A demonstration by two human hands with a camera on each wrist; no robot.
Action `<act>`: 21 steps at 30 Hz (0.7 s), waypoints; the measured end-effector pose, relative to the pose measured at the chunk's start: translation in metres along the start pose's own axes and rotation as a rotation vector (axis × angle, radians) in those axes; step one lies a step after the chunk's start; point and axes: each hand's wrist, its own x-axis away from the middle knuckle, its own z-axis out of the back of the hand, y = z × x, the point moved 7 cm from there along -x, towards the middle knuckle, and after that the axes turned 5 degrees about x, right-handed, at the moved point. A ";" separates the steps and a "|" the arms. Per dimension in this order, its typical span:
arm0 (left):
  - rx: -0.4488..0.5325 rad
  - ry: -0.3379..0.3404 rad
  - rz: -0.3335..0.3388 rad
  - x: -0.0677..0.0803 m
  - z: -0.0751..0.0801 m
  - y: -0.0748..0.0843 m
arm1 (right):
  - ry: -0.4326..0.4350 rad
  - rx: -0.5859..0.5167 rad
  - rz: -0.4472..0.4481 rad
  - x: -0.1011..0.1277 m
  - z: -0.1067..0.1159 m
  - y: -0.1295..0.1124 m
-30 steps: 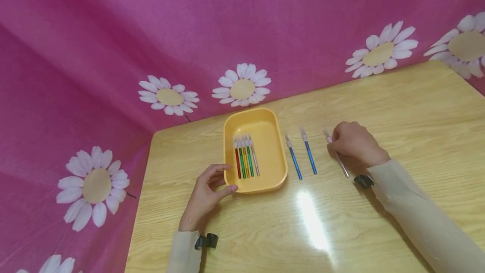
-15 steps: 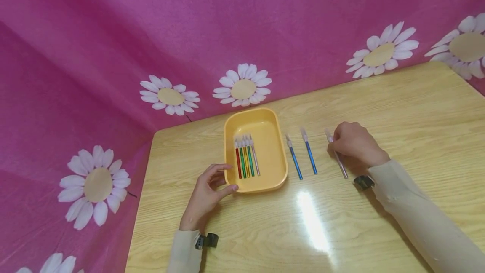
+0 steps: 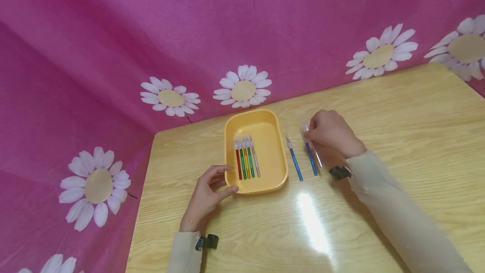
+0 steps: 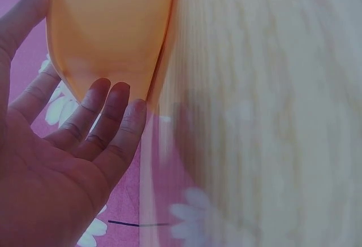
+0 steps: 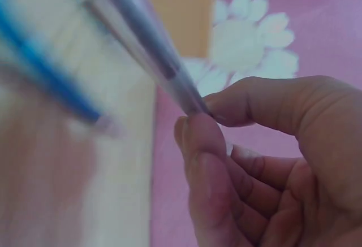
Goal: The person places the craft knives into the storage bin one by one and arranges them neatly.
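My right hand (image 3: 335,132) pinches a silvery craft knife (image 3: 318,155) with a pale clear cap between thumb and fingertips. In the right wrist view, the metal handle (image 5: 144,35) slants up and left from the fingertips. It overlaps one blue craft knife (image 3: 311,161) in the head view; a second blue craft knife (image 3: 296,164) lies farther left on the table. My left hand (image 3: 206,191) grips the near left corner of a yellow tray (image 3: 267,189), its fingers against the outer wall (image 4: 107,26). Inside the tray, several capped craft knives (image 3: 244,163) in red, green, gold and pink lie side by side.
The wooden table (image 3: 417,117) carries all of this. Behind and to its left hangs a magenta cloth (image 3: 303,24) printed with white daisies. A bright light reflection (image 3: 312,222) shows on the near tabletop. Dark bands (image 3: 207,241) circle both wrists.
My right hand has lifted the silvery craft knife from its place at the right and carried it left, over the nearer blue one. The left hand and tray stay put.
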 end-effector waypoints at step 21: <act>-0.007 0.007 0.013 0.000 0.002 -0.002 | -0.052 -0.037 0.030 -0.066 -0.055 -0.118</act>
